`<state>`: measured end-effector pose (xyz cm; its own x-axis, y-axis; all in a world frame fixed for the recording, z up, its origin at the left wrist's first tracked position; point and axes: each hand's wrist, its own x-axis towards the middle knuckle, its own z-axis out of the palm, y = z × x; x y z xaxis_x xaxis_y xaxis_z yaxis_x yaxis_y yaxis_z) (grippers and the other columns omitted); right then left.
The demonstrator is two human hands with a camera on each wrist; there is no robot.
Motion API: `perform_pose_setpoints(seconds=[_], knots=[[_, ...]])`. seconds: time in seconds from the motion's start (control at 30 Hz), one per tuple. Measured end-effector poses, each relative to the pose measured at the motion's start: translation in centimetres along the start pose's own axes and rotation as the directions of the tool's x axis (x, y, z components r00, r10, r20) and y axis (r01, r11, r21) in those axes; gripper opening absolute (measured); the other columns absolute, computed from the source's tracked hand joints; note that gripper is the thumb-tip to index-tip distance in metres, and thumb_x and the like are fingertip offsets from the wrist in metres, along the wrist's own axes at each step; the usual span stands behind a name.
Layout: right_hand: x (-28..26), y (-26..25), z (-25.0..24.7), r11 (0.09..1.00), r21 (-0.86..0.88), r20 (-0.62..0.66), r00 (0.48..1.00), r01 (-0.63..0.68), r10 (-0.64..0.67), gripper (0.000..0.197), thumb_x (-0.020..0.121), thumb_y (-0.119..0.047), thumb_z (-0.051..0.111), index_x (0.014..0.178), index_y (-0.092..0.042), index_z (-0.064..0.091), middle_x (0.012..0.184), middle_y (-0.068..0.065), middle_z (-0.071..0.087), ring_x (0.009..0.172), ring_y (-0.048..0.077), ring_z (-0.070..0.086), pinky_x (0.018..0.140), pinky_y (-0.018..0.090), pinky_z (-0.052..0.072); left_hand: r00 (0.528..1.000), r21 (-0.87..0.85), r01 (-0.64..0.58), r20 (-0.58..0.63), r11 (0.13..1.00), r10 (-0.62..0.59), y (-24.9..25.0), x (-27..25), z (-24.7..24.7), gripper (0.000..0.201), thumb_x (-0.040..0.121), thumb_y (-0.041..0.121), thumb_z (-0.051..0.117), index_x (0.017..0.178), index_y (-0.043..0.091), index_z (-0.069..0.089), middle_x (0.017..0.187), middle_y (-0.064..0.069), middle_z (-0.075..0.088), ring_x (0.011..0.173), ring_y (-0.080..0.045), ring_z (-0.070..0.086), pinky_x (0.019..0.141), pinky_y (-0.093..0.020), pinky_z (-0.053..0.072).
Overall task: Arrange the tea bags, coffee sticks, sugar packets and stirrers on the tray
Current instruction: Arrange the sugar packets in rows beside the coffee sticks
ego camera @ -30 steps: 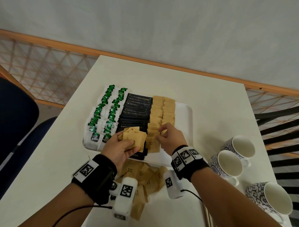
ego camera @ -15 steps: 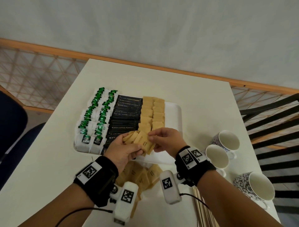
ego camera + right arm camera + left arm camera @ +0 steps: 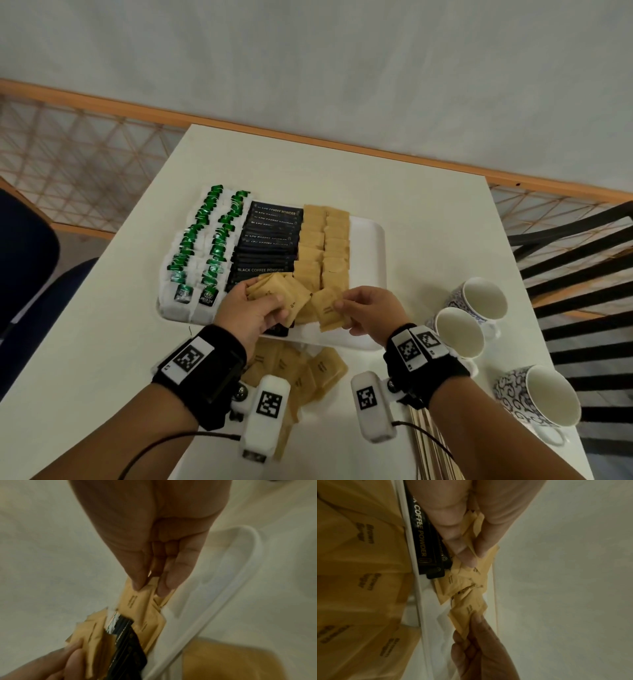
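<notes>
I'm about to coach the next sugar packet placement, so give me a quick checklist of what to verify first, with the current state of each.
1. Right hand has a firm pinch on one brown sugar packet: ok.
2. Left hand holds the fan of spare packets: ok.
3. Pinched packet is free of the fan: cannot tell, their edges overlap.
4. Free space at the near end of the sugar rows on the tray: ok.
5. Coffee sticks undisturbed: ok.
6. Stirrers on the tray: not ok, they lie on the table.

White table (image 3: 394, 192) bears tray (image 3: 371, 240), three cups (image 3: 460, 330), loose sugar packets (image 3: 322, 370), stirrers (image 3: 430, 452).
</notes>
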<state>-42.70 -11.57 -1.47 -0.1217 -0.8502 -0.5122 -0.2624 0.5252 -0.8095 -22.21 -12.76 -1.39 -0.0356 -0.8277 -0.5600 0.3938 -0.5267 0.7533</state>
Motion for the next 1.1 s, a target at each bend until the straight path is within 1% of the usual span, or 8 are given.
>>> perform_pose_setpoints(seconds=[0.17,0.4,0.63,0.73,0.83,0.97,1.03,1.1], knots=[[1.0,1.2,-0.4,0.996,0.017,-0.107,0.990,-0.086,0.088,0.008,0.085,-0.012,0.067,0.085,-0.008,0.060,0.074,0.015,0.067,0.058,0.022,0.061,0.050,0.027,0.049,0.999,-0.068,0.005,-0.046,0.998,-0.009,0.3,0.7,-0.5,0.042,0.088,-0.007,0.058,0.128,0.000,0.049,0.119,-0.022,0.058,0.085,-0.026,0.063,0.058,-0.023,0.058],[1.7,0.9,-0.3,0.984,-0.136,-0.151,0.984,-0.117,0.096,0.006,0.086,-0.015,0.063,0.082,-0.015,0.059,0.063,0.005,0.065,0.051,0.015,0.059,0.044,0.023,0.046,0.999,-0.090,0.021,-0.046,0.996,-0.025,0.3,1.0,-0.5,0.043,0.087,-0.009,0.057,0.129,-0.001,0.048,0.120,-0.024,0.058,0.088,-0.028,0.063,0.059,-0.024,0.059],[2.1,0.3,0.0,0.927,-0.359,-0.117,0.991,-0.109,0.071,0.026,0.084,-0.016,0.057,0.059,-0.018,0.065,0.062,0.007,0.068,0.054,0.017,0.058,0.055,0.027,0.053,0.998,-0.105,0.033,-0.049,0.994,-0.038,0.3,1.3,-0.8,0.043,0.088,-0.009,0.057,0.129,-0.001,0.048,0.119,-0.024,0.058,0.086,-0.027,0.064,0.056,-0.022,0.057],[2.0,0.2,-0.2,0.934,-0.342,-0.112,0.991,-0.104,0.070,0.022,0.084,-0.017,0.058,0.063,-0.021,0.063,0.067,0.006,0.070,0.056,0.015,0.059,0.052,0.025,0.051,0.998,-0.104,0.034,-0.047,0.994,-0.039,0.3,1.3,-0.8,0.042,0.087,-0.010,0.056,0.128,-0.001,0.048,0.114,-0.022,0.058,0.084,-0.027,0.063,0.057,-0.023,0.058],[1.8,0.1,-0.4,0.951,-0.297,-0.084,0.994,-0.091,0.069,0.008,0.085,-0.023,0.063,0.077,-0.020,0.063,0.064,-0.002,0.067,0.050,0.008,0.058,0.048,0.022,0.045,0.997,-0.093,0.047,-0.050,0.995,-0.052,0.0,1.3,-0.8,0.041,0.087,-0.009,0.057,0.127,-0.002,0.049,0.112,-0.022,0.059,0.083,-0.027,0.064,0.056,-0.024,0.058],[0.6,-0.2,-0.3,1.000,0.022,-0.009,1.000,0.013,-0.013,0.006,0.088,-0.015,0.064,0.087,-0.010,0.061,0.065,0.004,0.068,0.055,0.017,0.063,0.054,0.027,0.052,0.995,-0.058,0.090,-0.045,0.994,-0.092,-0.3,1.1,-0.5,0.038,0.090,-0.006,0.055,0.127,-0.002,0.048,0.107,-0.021,0.059,0.080,-0.027,0.064,0.055,-0.026,0.058],[-0.1,-0.6,-0.1,0.979,0.133,-0.017,0.987,0.158,-0.157,0.007,0.087,-0.009,0.066,0.083,-0.010,0.060,0.071,0.009,0.071,0.065,0.021,0.065,0.065,0.033,0.054,0.993,-0.039,0.106,-0.044,0.994,-0.107,-0.5,0.9,-0.2,0.035,0.092,-0.004,0.054,0.126,-0.001,0.048,0.107,-0.019,0.059,0.082,-0.029,0.063,0.055,-0.027,0.059],[-0.3,-0.8,0.1,0.942,0.111,-0.042,0.948,0.318,-0.315,0.011,0.084,-0.007,0.069,0.079,-0.015,0.063,0.076,0.008,0.072,0.073,0.022,0.064,0.072,0.035,0.053,0.992,-0.041,0.117,-0.045,0.992,-0.119,-0.8,0.7,0.1,0.032,0.093,-0.002,0.053,0.124,0.001,0.050,0.113,-0.020,0.057,0.087,-0.030,0.063,0.057,-0.029,0.060]])
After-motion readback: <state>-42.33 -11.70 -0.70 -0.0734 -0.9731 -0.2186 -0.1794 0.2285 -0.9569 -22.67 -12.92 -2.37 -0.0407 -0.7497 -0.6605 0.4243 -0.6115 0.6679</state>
